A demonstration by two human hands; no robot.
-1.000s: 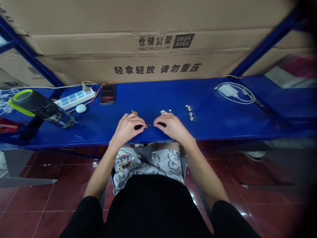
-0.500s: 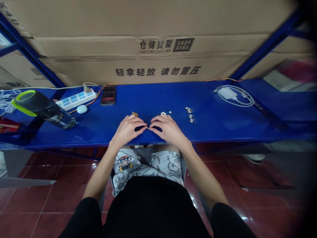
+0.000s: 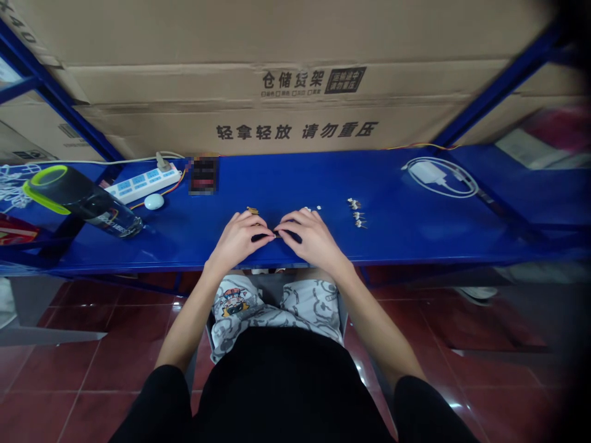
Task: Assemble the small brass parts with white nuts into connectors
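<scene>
Near the front edge of the blue tabletop [image 3: 286,175], my left hand [image 3: 241,237] and my right hand [image 3: 310,235] meet fingertip to fingertip. Both are closed in a pinch around a tiny piece [image 3: 276,234], too small and too covered to name. Just beyond my left fingers lie small brass-coloured pieces [image 3: 252,210]. Small white pieces [image 3: 318,208] sit behind my right hand, partly hidden by it. Further right is a short row of small white parts with metal-looking pins [image 3: 357,215].
A dark water bottle [image 3: 87,203] with a green loop leans at the left, by a white power strip [image 3: 145,184] and a pale rounded object [image 3: 154,202]. A pixelated dark device [image 3: 203,175] lies behind. A charger with coiled cable [image 3: 436,175] is at right. Cardboard [image 3: 295,37] backs the table.
My hands stay together in the same place. The fingertips of my right hand have shifted slightly on the tiny piece, and more white pieces are covered. The camera view has moved a little.
</scene>
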